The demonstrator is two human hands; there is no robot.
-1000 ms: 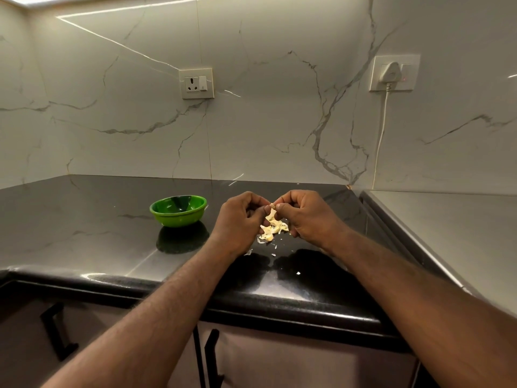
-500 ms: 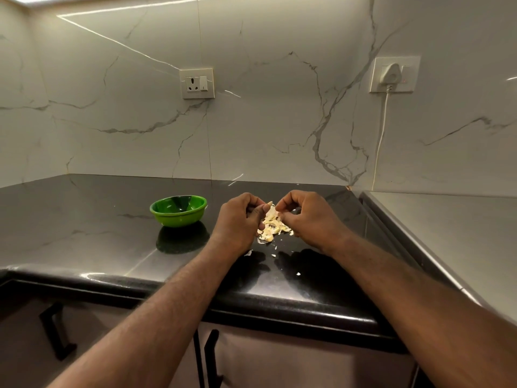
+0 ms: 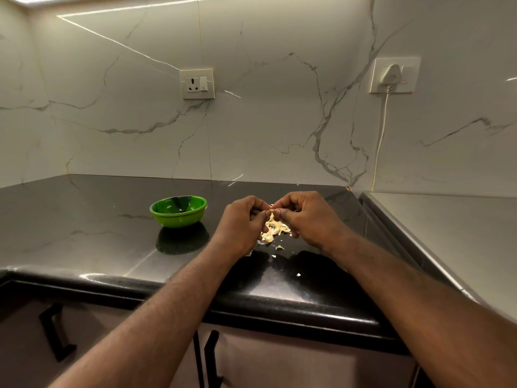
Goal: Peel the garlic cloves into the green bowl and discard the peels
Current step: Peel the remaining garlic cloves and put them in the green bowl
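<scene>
green bowl (image 3: pixel 178 211) | black countertop (image 3: pixel 84 219) | white grey-veined marble wall (image 3: pixel 265 107) | pale yellow peels (image 3: pixel 275 229)

A glossy black stone counter (image 3: pixel 84 233) with faint pale veins and a rounded front edge ran back to the wall. A small green bowl (image 3: pixel 179 218) sat upright on it, mirrored in the polish just in front. To the right of the bowl, near it but not touching, lay a loose heap of pale yellowish peels (image 3: pixel 275 229). A few tiny white flakes (image 3: pixel 298 274) were scattered further right of the bowl and closer to the front edge.
</scene>
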